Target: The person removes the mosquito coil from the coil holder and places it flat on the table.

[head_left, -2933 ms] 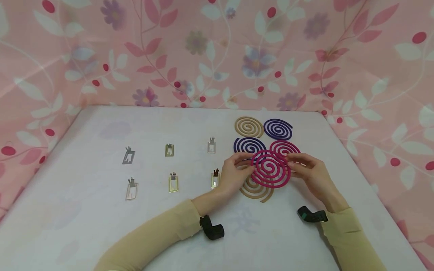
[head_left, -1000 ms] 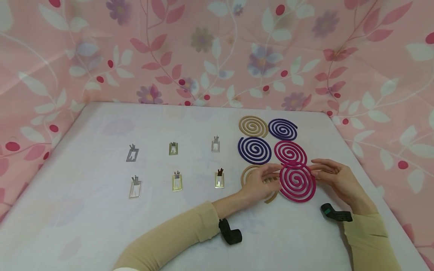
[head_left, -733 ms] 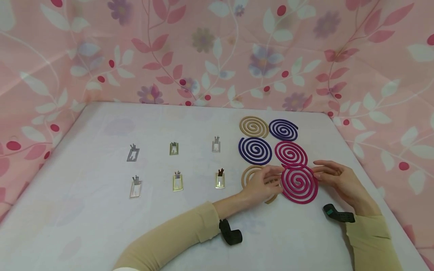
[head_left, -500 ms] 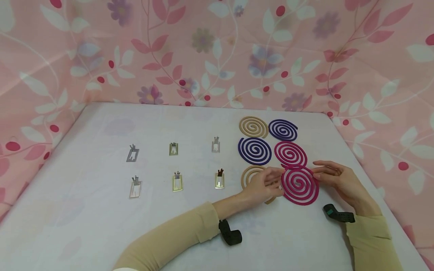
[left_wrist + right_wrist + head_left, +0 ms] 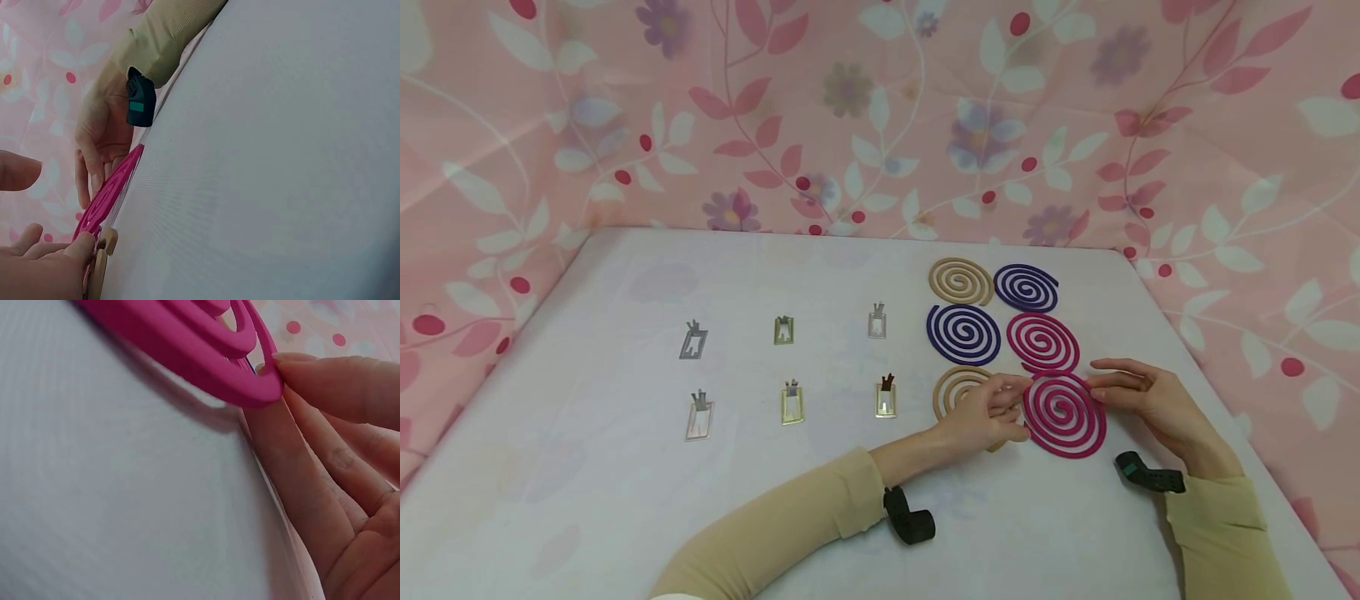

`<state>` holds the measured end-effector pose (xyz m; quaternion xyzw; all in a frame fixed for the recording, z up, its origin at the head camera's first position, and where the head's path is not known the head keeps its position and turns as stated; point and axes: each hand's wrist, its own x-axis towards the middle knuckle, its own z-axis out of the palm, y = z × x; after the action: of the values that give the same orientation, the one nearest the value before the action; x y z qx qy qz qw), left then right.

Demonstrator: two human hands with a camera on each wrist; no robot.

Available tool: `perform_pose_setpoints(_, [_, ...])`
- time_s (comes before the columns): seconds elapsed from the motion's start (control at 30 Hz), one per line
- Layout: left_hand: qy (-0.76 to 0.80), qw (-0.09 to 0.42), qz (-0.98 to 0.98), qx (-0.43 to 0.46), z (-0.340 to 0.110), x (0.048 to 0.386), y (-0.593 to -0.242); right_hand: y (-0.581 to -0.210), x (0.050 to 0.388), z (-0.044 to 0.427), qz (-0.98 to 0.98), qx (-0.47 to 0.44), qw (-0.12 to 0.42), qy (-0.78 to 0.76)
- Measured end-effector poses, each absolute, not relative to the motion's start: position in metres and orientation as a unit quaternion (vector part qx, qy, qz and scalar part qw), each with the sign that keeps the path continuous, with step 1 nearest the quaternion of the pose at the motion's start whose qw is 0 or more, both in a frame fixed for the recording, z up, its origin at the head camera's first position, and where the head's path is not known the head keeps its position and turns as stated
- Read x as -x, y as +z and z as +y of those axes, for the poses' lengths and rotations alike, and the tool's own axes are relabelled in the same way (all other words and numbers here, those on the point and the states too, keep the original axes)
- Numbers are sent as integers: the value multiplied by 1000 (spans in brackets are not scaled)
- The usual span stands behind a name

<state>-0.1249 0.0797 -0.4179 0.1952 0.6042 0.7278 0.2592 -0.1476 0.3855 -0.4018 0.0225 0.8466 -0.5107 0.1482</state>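
A flat pink spiral [image 5: 1064, 414] lies between my hands at the right of the table. My right hand [image 5: 1153, 408] pinches its right edge, and the right wrist view shows that rim of the spiral [image 5: 112, 190] raised off the cloth, with a finger [image 5: 281, 462] beneath. My left hand [image 5: 977, 421] is at the left edge; its fingers touch the rim while the thumb [image 5: 19, 172] stands apart. Under the left hand, partly hidden, is a tan spiral [image 5: 955, 387]. A second pink spiral [image 5: 1043, 342] lies just behind the first.
Behind these lie two dark blue spirals, one nearer [image 5: 964, 335] and one farther [image 5: 1026, 287], and another tan spiral [image 5: 961, 281]. Several small metal frame-shaped clips, including a gold one [image 5: 886, 400], stand in two rows to the left. Pink floral fabric [image 5: 850, 125] hangs behind the white-covered table [image 5: 775, 517].
The pink spiral has moved right and toward me, off the others, and been lowered to the front right position. In the last half second my left thumb has moved off its edge.
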Motion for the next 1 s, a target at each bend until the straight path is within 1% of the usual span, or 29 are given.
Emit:
perform_pose_setpoints(0.33, [736,275,586,-199,81,122,-417,-399,145,385,842,-23,148,-518])
perform_pose_setpoints(1.0, [745,269,571,-216,81,122,-418,-402,146,384,839,-22,138,-526])
